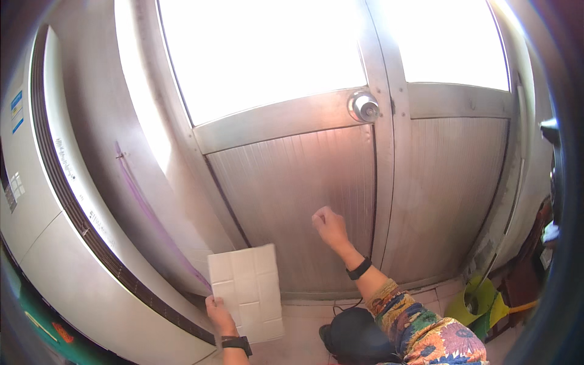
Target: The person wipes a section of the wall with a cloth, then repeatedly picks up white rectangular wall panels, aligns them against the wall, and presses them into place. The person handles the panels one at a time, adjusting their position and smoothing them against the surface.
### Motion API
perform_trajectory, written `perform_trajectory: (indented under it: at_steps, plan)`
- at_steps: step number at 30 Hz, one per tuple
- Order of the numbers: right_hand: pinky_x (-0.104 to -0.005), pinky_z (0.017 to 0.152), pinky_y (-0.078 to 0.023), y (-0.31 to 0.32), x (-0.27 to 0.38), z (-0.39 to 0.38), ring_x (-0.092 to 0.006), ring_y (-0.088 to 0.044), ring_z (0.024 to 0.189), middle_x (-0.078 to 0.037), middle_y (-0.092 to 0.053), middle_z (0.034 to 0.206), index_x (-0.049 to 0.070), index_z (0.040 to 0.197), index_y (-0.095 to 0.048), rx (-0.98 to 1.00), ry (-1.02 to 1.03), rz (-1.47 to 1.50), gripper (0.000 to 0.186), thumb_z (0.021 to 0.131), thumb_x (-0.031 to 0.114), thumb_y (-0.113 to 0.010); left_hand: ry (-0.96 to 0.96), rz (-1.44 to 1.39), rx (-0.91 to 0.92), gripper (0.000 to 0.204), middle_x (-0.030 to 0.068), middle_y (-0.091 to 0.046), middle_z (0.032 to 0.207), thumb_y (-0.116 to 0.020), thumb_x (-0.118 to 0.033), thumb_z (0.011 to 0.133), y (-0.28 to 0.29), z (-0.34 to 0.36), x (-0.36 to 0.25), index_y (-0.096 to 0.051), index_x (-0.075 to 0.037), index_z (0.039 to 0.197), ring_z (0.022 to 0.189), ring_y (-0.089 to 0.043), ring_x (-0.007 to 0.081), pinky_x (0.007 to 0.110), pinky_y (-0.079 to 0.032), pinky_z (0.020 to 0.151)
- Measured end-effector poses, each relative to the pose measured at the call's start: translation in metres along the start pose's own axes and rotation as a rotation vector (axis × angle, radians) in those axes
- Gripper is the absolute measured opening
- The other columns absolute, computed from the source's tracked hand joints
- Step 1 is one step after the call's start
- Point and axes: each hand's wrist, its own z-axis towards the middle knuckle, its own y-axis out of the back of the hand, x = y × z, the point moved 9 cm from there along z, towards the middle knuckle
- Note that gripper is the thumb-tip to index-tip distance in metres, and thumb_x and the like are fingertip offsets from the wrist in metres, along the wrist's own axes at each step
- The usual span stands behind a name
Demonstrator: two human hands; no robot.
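Paper: white creased sheet (247,291), near left, upright beside the door (292,201).
Left hand (218,314): fingers pinch the sheet's lower left edge.
Right hand (328,226): fingers curled into a fist against the ribbed metal door panel.
Knob (365,107): far, above the fist.

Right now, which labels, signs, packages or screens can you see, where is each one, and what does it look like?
Blue label: upper left, on the white appliance; small rectangle, blue and white.
Grey label: lower on the same appliance face; small, pale with dark marks.
Print strip: along the appliance's curved edge; small dark marks on white.
White sheet: held by the left hand before the metal door; folded into squares, blank.
No screens or packages.
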Motion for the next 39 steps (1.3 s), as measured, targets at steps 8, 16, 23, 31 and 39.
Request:
perform_trajectory:
  at_steps: [8, 16, 23, 31, 39]
  plan:
    - [-0.0430, 0.084, -0.052, -0.105, 0.124, -0.087, -0.0305, -0.067, 0.092, -0.011, -0.069, 0.098, 0.008, 0.109, -0.063, 0.358, 0.563, -0.007, 0.033, 0.079, 0.014, -0.076, -0.789, 0.687, 0.190, 0.013, 0.0034, -0.067, 0.089, -0.066, -0.011, 0.086, -0.051, -0.045, -0.068, -0.067, -0.013, 0.098, 0.090, -0.061, 0.0221, 0.049, -0.032, 0.104]
    - [-0.0494, 0.074, -0.053, -0.217, 0.062, -0.187, -0.0361, -0.069, 0.086, -0.014, -0.071, 0.089, 0.009, 0.100, -0.063, 0.829, 0.391, -0.302, 0.025, 0.078, 0.010, -0.073, -0.865, 0.748, 0.391, 0.010, -0.0002, -0.058, 0.085, -0.065, -0.009, 0.087, -0.068, -0.075, -0.084, -0.064, -0.014, 0.096, 0.092, -0.058, 0.0189, 0.058, -0.023, 0.113]
    - [-0.0405, 0.075, -0.054, -0.189, 0.009, -0.157, -0.0297, -0.068, 0.085, -0.014, -0.071, 0.092, 0.009, 0.099, -0.071, 0.647, 0.069, -0.030, 0.016, 0.083, 0.010, -0.070, -0.695, 0.804, 0.154, 0.074, 0.0136, -0.050, 0.144, -0.078, -0.023, 0.080, -0.047, -0.047, -0.090, -0.046, -0.010, 0.146, 0.137, -0.043, 0.0283, 0.059, -0.014, 0.117]
    - [-0.0255, 0.078, -0.047, -0.170, -0.028, -0.128, -0.0082, -0.059, 0.082, 0.002, -0.067, 0.092, 0.000, 0.107, -0.070, 0.740, -0.417, 0.721, 0.020, 0.088, 0.008, -0.071, 0.032, -0.050, -0.086, 0.073, 0.0172, -0.047, 0.146, -0.075, -0.036, 0.091, 0.021, 0.008, -0.026, -0.041, 0.003, 0.143, 0.131, -0.047, 0.0259, 0.038, -0.038, 0.108]
    - [-0.0247, 0.081, -0.047, -0.174, -0.046, -0.127, -0.0087, -0.059, 0.086, 0.001, -0.068, 0.096, -0.001, 0.112, -0.067, 0.716, -0.470, 0.660, 0.024, 0.090, 0.007, -0.071, 0.176, -0.584, 0.243, 0.039, 0.0089, -0.067, 0.120, -0.071, -0.021, 0.095, -0.021, -0.008, -0.019, -0.060, 0.003, 0.124, 0.105, -0.061, 0.0149, 0.030, -0.046, 0.097]
